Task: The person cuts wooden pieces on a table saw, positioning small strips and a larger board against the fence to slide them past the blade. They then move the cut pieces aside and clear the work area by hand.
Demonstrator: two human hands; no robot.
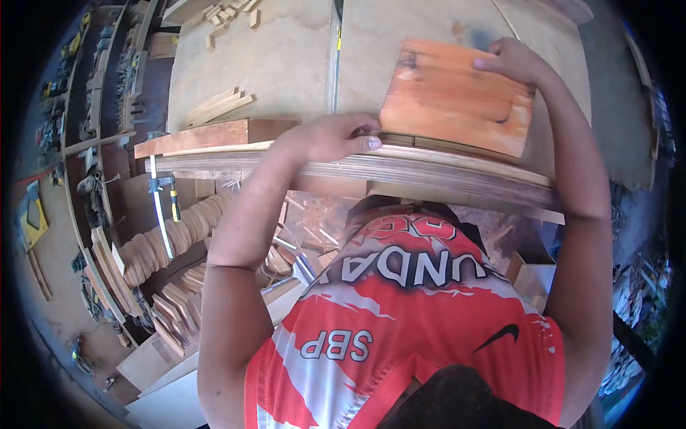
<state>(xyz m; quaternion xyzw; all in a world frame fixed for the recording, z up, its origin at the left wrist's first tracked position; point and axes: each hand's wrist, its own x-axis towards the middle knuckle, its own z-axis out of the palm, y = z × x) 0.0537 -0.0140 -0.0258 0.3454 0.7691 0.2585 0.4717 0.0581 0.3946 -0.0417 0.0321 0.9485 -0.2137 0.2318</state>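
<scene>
A flat, reddish-orange wooden board with dark marks is tilted up over the workbench, its lower edge near the bench's front edge. My right hand grips its upper right corner, thumb on the near face and fingers out of sight behind. At the board's lower left corner is my left hand, its fingers curled in a pinch. What sits between those fingertips is hidden. Below both hands runs the layered front edge of the workbench, with thin wood strips along it.
A thick wood block lies along the bench front, with a bar clamp below it. Thin sticks and small wood offcuts lie on the bench top. Stacked curved wood pieces and a yellow-handled saw are at left.
</scene>
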